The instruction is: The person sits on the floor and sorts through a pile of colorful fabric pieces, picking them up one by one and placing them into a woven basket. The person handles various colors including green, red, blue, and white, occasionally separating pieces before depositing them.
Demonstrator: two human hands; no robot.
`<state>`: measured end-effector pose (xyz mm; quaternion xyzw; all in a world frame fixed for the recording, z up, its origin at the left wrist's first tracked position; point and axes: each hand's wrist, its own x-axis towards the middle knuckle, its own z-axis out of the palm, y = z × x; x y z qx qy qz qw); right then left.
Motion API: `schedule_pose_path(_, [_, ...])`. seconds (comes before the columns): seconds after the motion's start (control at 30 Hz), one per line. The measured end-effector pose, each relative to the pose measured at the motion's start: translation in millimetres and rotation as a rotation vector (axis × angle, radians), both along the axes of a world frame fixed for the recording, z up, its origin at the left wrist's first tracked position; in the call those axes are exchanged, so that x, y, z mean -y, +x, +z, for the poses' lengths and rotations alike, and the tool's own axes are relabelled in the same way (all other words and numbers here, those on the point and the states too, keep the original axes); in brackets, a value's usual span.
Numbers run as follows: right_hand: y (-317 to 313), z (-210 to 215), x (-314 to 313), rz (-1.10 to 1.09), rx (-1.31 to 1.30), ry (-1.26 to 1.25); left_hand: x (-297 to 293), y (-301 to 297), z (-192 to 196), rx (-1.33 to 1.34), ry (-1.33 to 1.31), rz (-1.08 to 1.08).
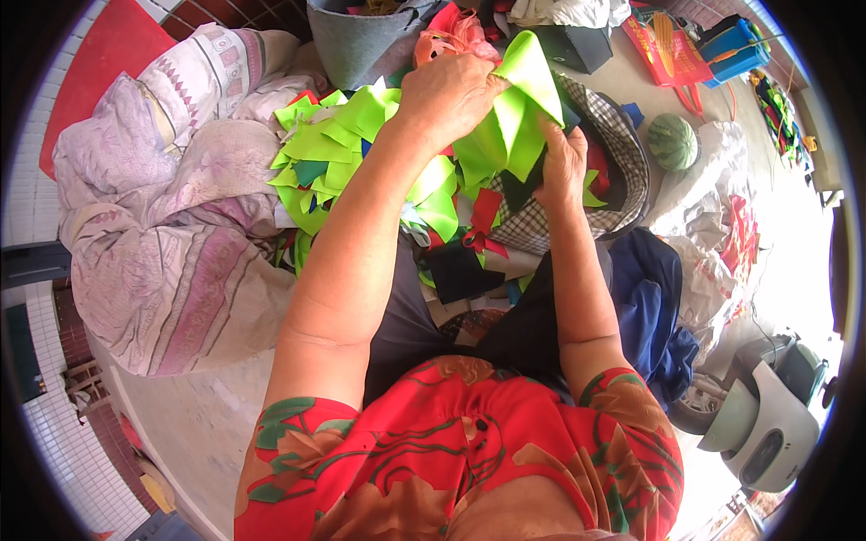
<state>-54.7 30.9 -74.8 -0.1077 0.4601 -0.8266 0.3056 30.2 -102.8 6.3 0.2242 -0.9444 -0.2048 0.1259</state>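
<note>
In front of me my left hand [449, 101] is closed, pinching the upper edge of a bright green fabric piece [528, 79]. My right hand [565, 164] grips the same fabric at its lower right corner, thumb and fingers pressed together. The fabric hangs folded between the hands, with a pointed flap upward. A heap of lime green fabric scraps [338, 149] lies below and left of my left hand, with some dark green and blue bits among it. Beneath my right hand stands a checkered fabric basket [627, 171], holding dark, red and green pieces. A red scrap [484, 216] lies beside it.
A bundled pale patterned quilt [198, 171] fills the left side. A grey felt bin [361, 45] stands at the far side. To the right are a watermelon [673, 142], white plastic sacks [713, 216], dark blue cloth [645, 279] and a grey-white wheeled machine [771, 424].
</note>
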Motion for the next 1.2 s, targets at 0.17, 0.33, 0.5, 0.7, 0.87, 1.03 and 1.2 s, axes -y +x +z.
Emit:
schedule_pose_path(0.17, [-15,-20,-10,-0.109,-0.492,0.18,3,2,-8,-0.208,-0.234,0.056])
schedule_pose_path(0.33, [-25,-29,-8,-0.193,-0.549,0.234,-1,-4,-1,-0.292,-0.263,0.098])
schedule_pose_path(0.5, [-18,-2,-14,-0.09,-0.247,0.087,8,0,-1,-0.176,0.131,0.001])
schedule_pose_path(0.7, [-21,6,-15,-0.153,-0.152,-0.028,12,0,3,-0.017,0.614,-0.16])
schedule_pose_path(0.87, [-41,-12,-14,-0.226,-0.371,0.079,19,6,9,-0.139,0.945,-0.227])
schedule_pose_path(1.03, [-53,-28,-13,-0.054,0.063,-0.241,23,12,19,-0.413,1.283,-0.172])
schedule_pose_path(1.2, [-47,-8,-11,-0.053,0.06,-0.294,41,12,12,-0.748,1.42,-0.216])
